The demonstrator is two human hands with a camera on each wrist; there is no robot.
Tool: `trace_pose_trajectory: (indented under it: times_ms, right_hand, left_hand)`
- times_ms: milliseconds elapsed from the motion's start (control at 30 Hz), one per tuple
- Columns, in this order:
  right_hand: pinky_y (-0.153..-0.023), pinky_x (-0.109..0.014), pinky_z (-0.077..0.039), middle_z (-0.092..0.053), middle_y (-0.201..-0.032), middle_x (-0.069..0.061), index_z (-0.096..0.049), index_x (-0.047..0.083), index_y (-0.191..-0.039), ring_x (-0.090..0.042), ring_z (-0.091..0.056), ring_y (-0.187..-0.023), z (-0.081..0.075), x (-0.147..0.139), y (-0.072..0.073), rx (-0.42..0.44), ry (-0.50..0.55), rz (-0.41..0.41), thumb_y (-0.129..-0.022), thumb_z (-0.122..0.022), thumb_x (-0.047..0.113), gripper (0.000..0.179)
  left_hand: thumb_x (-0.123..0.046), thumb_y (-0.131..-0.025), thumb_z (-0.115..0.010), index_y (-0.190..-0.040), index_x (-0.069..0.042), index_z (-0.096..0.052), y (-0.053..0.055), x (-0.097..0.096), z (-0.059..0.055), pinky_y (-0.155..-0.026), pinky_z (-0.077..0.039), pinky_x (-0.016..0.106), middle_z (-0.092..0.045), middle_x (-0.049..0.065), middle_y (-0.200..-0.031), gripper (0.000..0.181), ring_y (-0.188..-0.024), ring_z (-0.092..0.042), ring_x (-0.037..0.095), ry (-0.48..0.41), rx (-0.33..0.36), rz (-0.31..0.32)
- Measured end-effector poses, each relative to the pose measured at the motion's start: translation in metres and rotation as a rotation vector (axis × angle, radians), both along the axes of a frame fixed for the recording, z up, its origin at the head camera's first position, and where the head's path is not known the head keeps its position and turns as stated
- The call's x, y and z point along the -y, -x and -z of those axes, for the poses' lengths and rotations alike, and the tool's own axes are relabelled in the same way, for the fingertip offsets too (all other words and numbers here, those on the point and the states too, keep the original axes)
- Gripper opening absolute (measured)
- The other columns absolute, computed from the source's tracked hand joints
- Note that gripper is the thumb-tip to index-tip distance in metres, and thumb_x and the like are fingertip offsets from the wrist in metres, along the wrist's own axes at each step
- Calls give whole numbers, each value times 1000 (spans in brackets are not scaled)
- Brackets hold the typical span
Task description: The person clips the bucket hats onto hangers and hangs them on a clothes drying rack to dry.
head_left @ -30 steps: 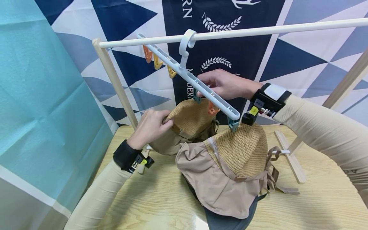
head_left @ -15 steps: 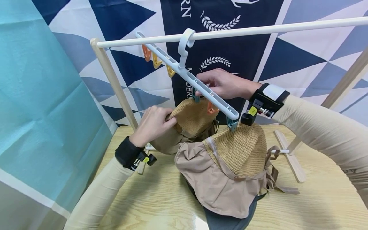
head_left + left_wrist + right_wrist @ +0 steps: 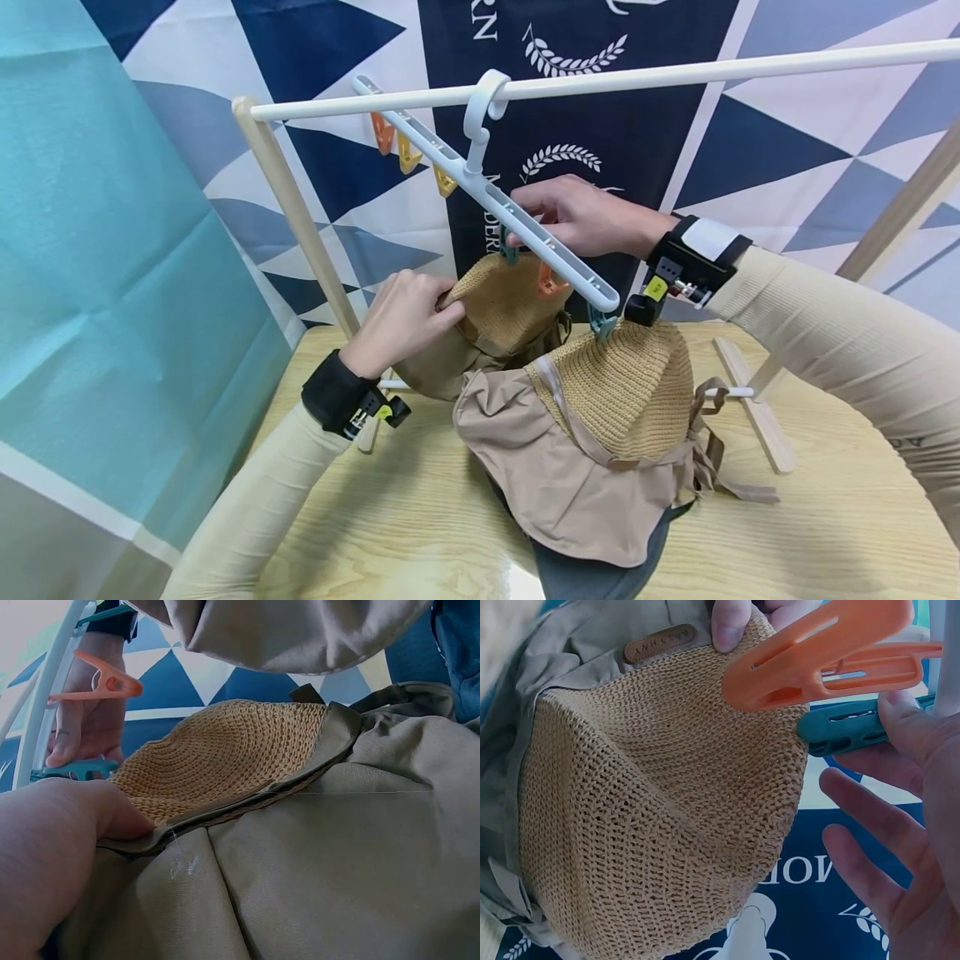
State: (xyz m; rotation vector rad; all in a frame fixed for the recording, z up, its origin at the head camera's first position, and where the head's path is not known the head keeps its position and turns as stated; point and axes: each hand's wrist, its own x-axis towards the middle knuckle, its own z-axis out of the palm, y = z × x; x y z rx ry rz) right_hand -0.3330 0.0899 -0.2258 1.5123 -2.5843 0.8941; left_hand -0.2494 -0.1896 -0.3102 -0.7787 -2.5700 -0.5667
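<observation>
A pale blue clip hanger (image 3: 525,227) hangs by its hook from the white rail. My right hand (image 3: 581,218) pinches the tail of a teal clip (image 3: 847,727) between thumb and finger, the other fingers spread below. The clip's tip sits at the crown edge of a straw sun hat (image 3: 510,304) with a tan cloth brim. My left hand (image 3: 405,321) pinches that hat where straw and brim meet. Its fingers are partly hidden behind the fabric. A second, similar hat (image 3: 630,392) hangs in front from another teal clip (image 3: 602,323) at the hanger's near end.
An orange clip (image 3: 551,279) hangs between the two teal ones. Orange and yellow clips (image 3: 407,154) hang along the hanger's far half. The rack's wooden post (image 3: 300,217) stands at left, its foot (image 3: 757,408) at right on the wooden table (image 3: 337,517).
My left hand has shifted slightly up and right with the back hat's edge. The right hand keeps its pinch on the teal clip, almost unmoved.
</observation>
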Motion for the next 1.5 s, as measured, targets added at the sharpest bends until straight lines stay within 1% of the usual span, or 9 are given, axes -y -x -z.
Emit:
trace_pose_trajectory:
  times_ms: [133,300,533,700,833,1067,1267,1500]
  right_hand:
    - [-89,-24,-60,-77,-97,-4,-73,11,-106,-14,-68,-93,0,-1,-1,-2,0,10,-107,-77,13,5]
    - [-84,-27,-58,-75,-96,-2,-72,11,-104,-15,-66,-91,0,-1,-2,-8,0,11,-107,-77,16,8]
    - [-88,-25,-59,-75,-96,-1,-73,12,-105,-14,-66,-92,1,-1,-3,-24,2,24,-107,-78,16,7]
    - [-84,-27,-58,-76,-95,-1,-73,13,-104,-14,-65,-90,2,-1,-3,-24,7,29,-107,-78,17,7]
    - [-83,-28,-58,-79,-96,-1,-73,13,-104,-14,-66,-90,3,0,-4,-12,12,28,-107,-78,18,7]
    - [-78,-29,-56,-80,-98,0,-72,14,-103,-14,-66,-89,3,0,-5,-9,8,33,-108,-77,20,9]
    - [-80,-30,-55,-79,-98,-1,-72,13,-104,-16,-66,-90,2,0,-6,-4,4,48,-107,-77,19,8]
    - [-78,-28,-54,-80,-97,1,-72,14,-104,-15,-66,-89,3,0,-6,-6,10,39,-108,-77,20,9]
  left_hand:
    - [-11,-98,-68,-66,-20,-43,1,-1,-1,-56,-23,28,-32,-8,-62,41,-57,-33,11,0,3,3]
    - [-11,-98,-67,-66,-21,-43,1,-2,-1,-56,-23,29,-32,-8,-61,41,-57,-33,11,-6,0,5]
    - [-12,-97,-67,-66,-20,-45,0,-1,0,-56,-23,28,-32,-9,-61,38,-57,-33,11,-18,-50,46]
    - [-12,-97,-66,-66,-20,-44,0,0,2,-56,-22,27,-31,-10,-61,38,-56,-32,9,-22,-72,69]
    - [-12,-97,-66,-67,-19,-46,-1,1,3,-56,-22,27,-31,-11,-61,37,-56,-30,9,-24,-72,82]
    - [-13,-98,-66,-69,-16,-55,-1,2,4,-57,-24,27,-32,-11,-61,31,-56,-31,8,-29,-82,116]
    - [-14,-99,-66,-69,-17,-54,0,3,3,-56,-23,27,-34,-10,-61,33,-55,-32,8,-55,-64,138]
    - [-15,-101,-66,-70,-17,-54,1,4,3,-56,-23,26,-35,-10,-61,33,-55,-32,8,-72,-58,154]
